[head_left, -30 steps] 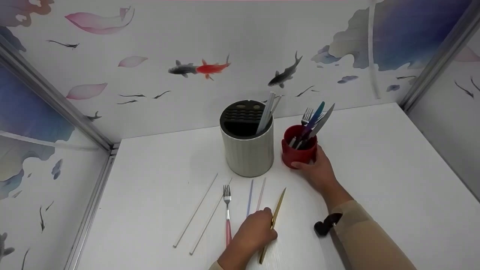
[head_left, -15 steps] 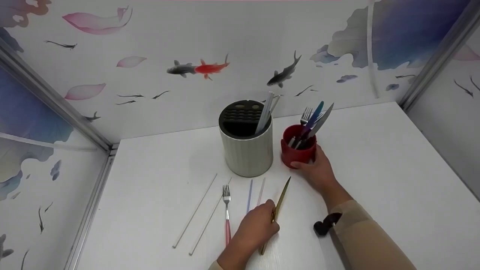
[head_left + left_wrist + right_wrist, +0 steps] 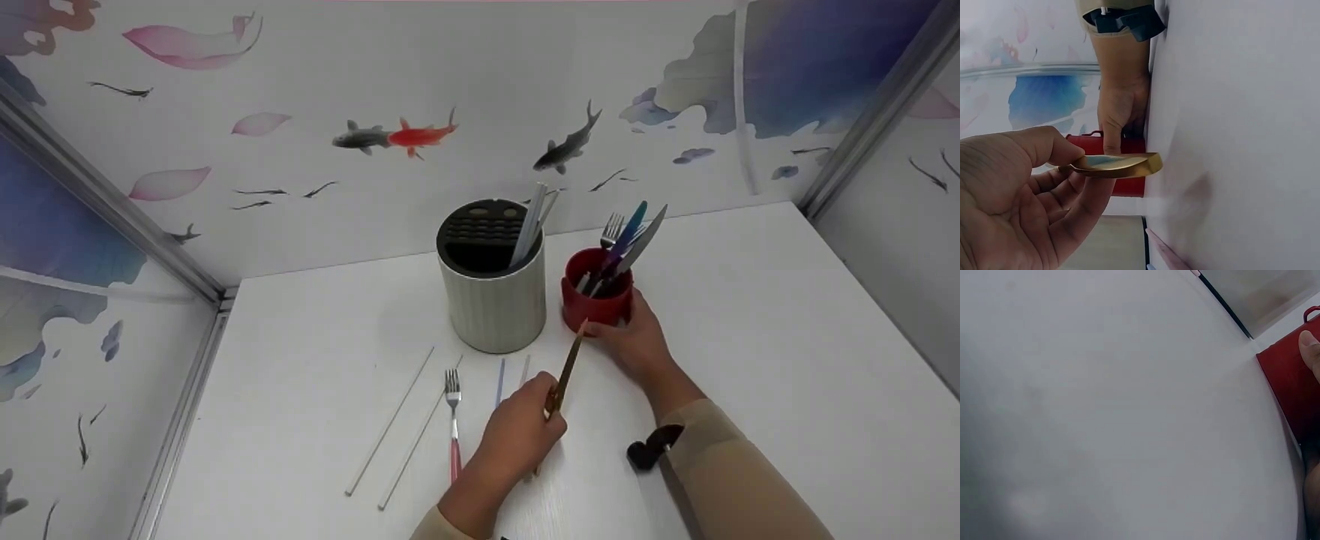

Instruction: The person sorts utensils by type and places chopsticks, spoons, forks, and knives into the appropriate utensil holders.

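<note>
Your left hand (image 3: pixel 525 424) pinches gold utensil (image 3: pixel 568 367), right hand (image 3: pixel 639 346) grips red cup (image 3: pixel 589 306): steady cup, steer tip clear of thumb (image 3: pixel 604 331).

The left hand (image 3: pixel 521 427) holds a gold knife (image 3: pixel 568 367), its tip toward a red cup (image 3: pixel 587 308) of cutlery (image 3: pixel 628 232), which the right hand (image 3: pixel 637 337) grips; a ribbed holder (image 3: pixel 495 311) (straws (image 3: pixel 529 225) leaning in it) stands just beside the cup.

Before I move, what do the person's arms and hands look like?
The left hand and right hand are bare. The left sleeve, barely showing, and right sleeve are tan; a black device sits at the latter's cuff.
</note>
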Demonstrator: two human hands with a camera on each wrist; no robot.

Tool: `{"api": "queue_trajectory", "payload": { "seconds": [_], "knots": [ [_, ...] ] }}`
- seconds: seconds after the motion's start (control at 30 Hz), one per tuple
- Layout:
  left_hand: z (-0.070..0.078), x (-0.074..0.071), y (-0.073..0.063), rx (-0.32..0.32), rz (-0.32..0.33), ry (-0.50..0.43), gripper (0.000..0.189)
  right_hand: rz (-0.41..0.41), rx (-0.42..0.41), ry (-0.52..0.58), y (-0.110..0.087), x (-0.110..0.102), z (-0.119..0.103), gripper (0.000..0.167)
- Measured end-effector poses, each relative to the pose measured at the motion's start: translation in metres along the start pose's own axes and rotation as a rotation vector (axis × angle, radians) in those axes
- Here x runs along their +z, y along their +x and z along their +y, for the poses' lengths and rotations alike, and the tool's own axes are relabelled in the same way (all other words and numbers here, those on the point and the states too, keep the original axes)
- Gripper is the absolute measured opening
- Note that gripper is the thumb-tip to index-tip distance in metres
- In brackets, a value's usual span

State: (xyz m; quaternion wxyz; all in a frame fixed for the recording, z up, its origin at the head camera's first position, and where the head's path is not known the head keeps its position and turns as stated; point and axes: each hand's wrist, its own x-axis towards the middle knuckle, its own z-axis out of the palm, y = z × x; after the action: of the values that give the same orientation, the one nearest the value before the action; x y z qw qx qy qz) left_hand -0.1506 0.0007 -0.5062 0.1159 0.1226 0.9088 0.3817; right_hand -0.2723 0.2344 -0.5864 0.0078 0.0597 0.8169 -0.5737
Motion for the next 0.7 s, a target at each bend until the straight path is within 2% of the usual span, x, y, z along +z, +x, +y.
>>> {"api": "queue_trajectory", "payload": {
  "seconds": [0.37, 0.47, 0.7],
  "knots": [
    [0.026, -0.015, 0.019, 0.026, 0.047, -0.070, 0.015, -0.008, -0.001, -0.013, -0.001, -0.001, -0.003, 0.117],
    [0.034, -0.018, 0.026, 0.029, 0.065, -0.063, 0.017, -0.009, 0.008, -0.019, -0.001, -0.002, -0.004, 0.118],
    [0.051, -0.025, 0.045, 0.076, 0.151, -0.027, 0.023, -0.014, 0.005, -0.004, -0.001, 0.000, -0.004, 0.115]
  ]
}}
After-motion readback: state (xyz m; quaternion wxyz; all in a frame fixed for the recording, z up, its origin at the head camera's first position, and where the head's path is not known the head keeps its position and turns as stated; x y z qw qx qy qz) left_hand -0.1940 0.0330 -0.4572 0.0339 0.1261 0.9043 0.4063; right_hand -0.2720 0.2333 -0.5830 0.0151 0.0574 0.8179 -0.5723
